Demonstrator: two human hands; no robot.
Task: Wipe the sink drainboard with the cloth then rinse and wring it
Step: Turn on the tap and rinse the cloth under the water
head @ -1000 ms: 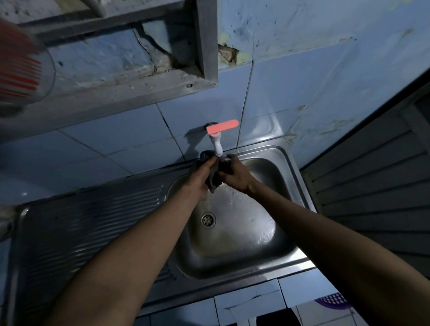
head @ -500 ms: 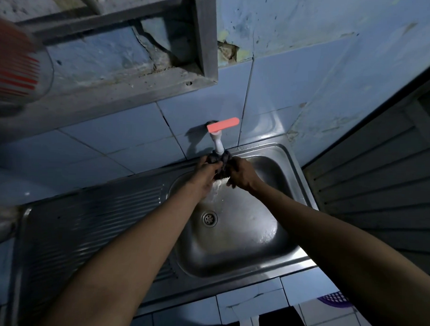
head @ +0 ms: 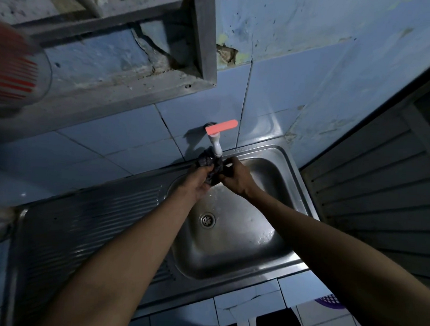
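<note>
Both hands meet under the white plastic tap (head: 216, 144) with its flat coral-red lever, over the back of the stainless steel sink basin (head: 269, 179). The left hand (head: 197, 181) and right hand (head: 235, 178) each curl their fingers round a dark, bunched, wet-looking cloth (head: 210, 166) — its crumpled folds now bulge higher on the left side than half a second ago, closer to the spout. The ribbed steel drainboard (head: 85, 219) lies to the left, apart from the cloth. No writing is legible anywhere.
</note>
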